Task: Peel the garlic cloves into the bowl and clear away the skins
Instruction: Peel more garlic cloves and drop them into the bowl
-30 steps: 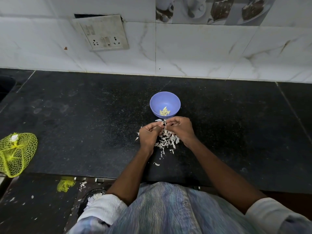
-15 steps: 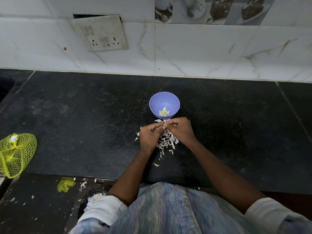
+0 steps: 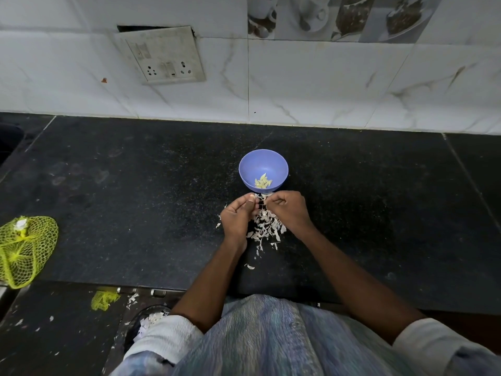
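A small blue bowl (image 3: 263, 165) stands on the black counter and holds several peeled pale garlic cloves (image 3: 262, 182). Just in front of it my left hand (image 3: 237, 215) and my right hand (image 3: 289, 210) meet, fingers curled, pinching a small garlic clove (image 3: 259, 203) between their fingertips; the clove is mostly hidden. Under and between the hands lies a heap of white garlic skins (image 3: 267, 226), with a few stray flakes trailing toward the counter's front edge.
A yellow net bag (image 3: 24, 251) lies at the counter's left front edge. A scrap of yellow net (image 3: 104, 299) and more skins lie on the floor below, beside a dark bin (image 3: 147, 320). A switchboard (image 3: 160, 55) sits on the tiled wall behind.
Both hands stay together over the skin pile; the fingertips have shifted slightly, working at the clove. The bowl and the pile have not moved.
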